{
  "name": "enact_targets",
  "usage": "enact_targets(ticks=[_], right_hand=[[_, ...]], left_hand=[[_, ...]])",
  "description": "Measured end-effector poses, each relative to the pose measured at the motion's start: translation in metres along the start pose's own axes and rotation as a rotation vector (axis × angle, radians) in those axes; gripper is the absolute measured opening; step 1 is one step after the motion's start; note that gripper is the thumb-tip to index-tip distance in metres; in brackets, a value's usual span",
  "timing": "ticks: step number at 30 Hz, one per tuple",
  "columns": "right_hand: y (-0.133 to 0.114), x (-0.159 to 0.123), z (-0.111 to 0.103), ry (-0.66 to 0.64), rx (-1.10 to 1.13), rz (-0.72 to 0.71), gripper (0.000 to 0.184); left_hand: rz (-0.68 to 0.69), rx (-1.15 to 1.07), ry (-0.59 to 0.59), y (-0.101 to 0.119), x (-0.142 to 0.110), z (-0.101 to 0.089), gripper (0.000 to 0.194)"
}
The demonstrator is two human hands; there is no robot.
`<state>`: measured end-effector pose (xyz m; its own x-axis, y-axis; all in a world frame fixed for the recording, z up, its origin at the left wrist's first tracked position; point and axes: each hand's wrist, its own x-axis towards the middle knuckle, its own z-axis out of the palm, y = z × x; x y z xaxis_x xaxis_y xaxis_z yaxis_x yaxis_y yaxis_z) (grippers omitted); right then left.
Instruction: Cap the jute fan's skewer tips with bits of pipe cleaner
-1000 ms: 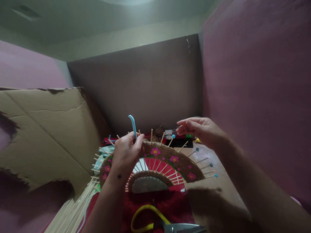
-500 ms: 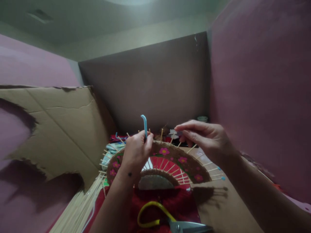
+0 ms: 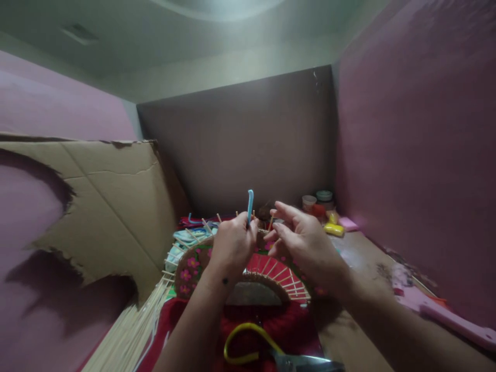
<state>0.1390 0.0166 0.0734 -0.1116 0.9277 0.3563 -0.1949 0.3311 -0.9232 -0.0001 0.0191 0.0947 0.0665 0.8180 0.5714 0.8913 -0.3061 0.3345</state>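
A half-round woven fan point(image 3: 192, 263), brown with painted pink flowers, stands upright with thin wooden sticks poking out past its rim. My left hand point(image 3: 234, 243) is closed at the fan's top edge around a light blue bent strip point(image 3: 250, 205), whose upper end rises above the fist. Whether those fingers also grip the fan's rim is hidden. Just right of it, my right hand point(image 3: 304, 240) has its fingers apart in front of the rim, close to one stick point(image 3: 270, 221), with nothing seen in them. Scissors point(image 3: 251, 330) with a yellow handle lie on red cloth point(image 3: 287, 320) below.
A bundle of thin sticks point(image 3: 127, 330) lies at the left, beside torn cardboard point(image 3: 116, 206). Small tubs point(image 3: 324, 196) and a yellow object point(image 3: 334, 229) stand at the back right. A pink item point(image 3: 445, 315) lies along the right wall.
My right hand has come down and left, nearer my left hand, and its fingers have spread. The left hand still holds the blue strip. The whole view has shifted slightly.
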Motion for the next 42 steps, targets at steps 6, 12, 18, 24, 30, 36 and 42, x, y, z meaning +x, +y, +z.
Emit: enact_targets(ticks=[6,12,18,24,30,36,42], right_hand=[[0.003,0.004,0.01,0.009,0.085,0.119,0.035],[0.0,0.001,0.01,0.019,0.103,0.097,0.021],[0.0,-0.002,0.009,0.007,0.098,0.067,0.019],[0.001,0.001,0.008,-0.032,0.128,0.102,0.018],[0.003,0.002,0.005,-0.041,0.128,0.055,0.028],[0.002,0.001,0.004,-0.072,0.108,0.07,0.033],[-0.003,-0.001,0.003,-0.07,0.035,0.09,0.038]], left_hand=[[0.037,-0.218,-0.086,-0.005,-0.001,-0.003,0.02],[-0.073,-0.806,-0.128,-0.006,-0.005,-0.015,0.025],[-0.105,-1.22,-0.156,0.002,-0.008,-0.017,0.02],[0.018,-0.918,0.099,0.002,-0.007,0.002,0.019],[-0.035,-0.944,0.097,0.01,-0.011,0.017,0.018],[-0.069,-0.904,0.088,0.01,-0.01,0.022,0.017],[0.213,-0.603,0.264,0.002,-0.01,0.028,0.016]])
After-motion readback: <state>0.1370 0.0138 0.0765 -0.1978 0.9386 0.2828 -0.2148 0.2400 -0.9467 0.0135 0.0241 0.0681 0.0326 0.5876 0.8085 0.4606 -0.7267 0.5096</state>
